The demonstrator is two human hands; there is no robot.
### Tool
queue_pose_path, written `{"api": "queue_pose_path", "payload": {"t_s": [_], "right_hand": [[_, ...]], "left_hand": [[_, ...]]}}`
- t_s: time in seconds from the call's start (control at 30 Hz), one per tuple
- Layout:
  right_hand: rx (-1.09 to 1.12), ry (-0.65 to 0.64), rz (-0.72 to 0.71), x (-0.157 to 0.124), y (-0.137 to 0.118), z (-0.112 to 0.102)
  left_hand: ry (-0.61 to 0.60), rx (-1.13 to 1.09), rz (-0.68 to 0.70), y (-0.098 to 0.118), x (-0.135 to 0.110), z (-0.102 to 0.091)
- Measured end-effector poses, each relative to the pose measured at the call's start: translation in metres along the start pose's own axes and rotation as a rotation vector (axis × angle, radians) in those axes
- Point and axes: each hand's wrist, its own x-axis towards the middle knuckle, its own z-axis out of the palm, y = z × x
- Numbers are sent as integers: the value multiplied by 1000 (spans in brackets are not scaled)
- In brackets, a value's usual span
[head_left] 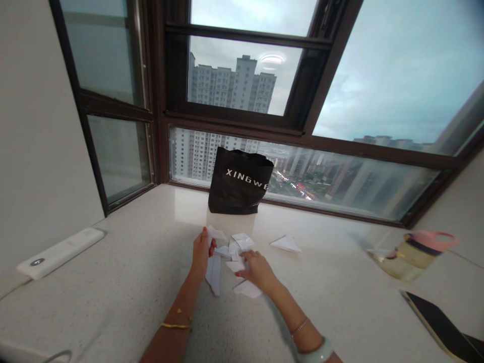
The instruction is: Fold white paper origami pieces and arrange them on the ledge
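Note:
My left hand [203, 250] pinches a small folded white paper piece [216, 233] between thumb and fingers. Just to its right, my right hand [257, 269] grips the near edge of a joined cluster of folded paper [235, 245], whose arms point several ways. Part of that cluster is hidden by the right fingers. Beneath the left hand lies a long folded paper strip [215, 275]. Another folded piece [248, 289] rests below the right hand, and a pointed one [285, 244] sits apart to the right.
A black bag [242, 189] with white letters stands against the window at the back. On the left is a white power strip [62, 252]. A yellowish bottle with a pink lid [418, 257] and a dark phone-like slab [438, 322] are at right on the speckled white counter [151, 292].

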Motion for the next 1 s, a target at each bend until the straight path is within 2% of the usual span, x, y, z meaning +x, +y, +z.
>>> {"api": "queue_pose_path", "payload": {"t_s": [0.1, 0.17, 0.3, 0.37, 0.53, 0.6, 0.73, 0.8, 0.87, 1.0], "right_hand": [[111, -19, 17, -5, -1, 5], [276, 69, 38, -6, 2, 6], [635, 325, 125, -6, 7, 0], [803, 380, 189, -7, 8, -4], [1131, 280, 356, -14, 7, -12], [1202, 276, 345, -15, 5, -15], [1354, 322, 234, -14, 3, -18], [1365, 375, 236, -13, 2, -18], [1327, 370, 237, -14, -1, -17], [1223, 194, 147, -16, -11, -12]], "left_hand": [[-19, 1, 3, -1, -1, 1], [-37, 6, 2, 0, -2, 2], [-83, 46, -12, 2, -7, 4], [-125, 74, -15, 2, -10, 6], [-270, 84, -69, -2, -17, 15], [-307, 87, -90, -5, -19, 18], [-348, 128, -103, -11, -20, 21], [-369, 154, -113, -15, -20, 22], [-410, 185, -131, -19, -22, 23], [-517, 217, -185, -26, -26, 27]]}}
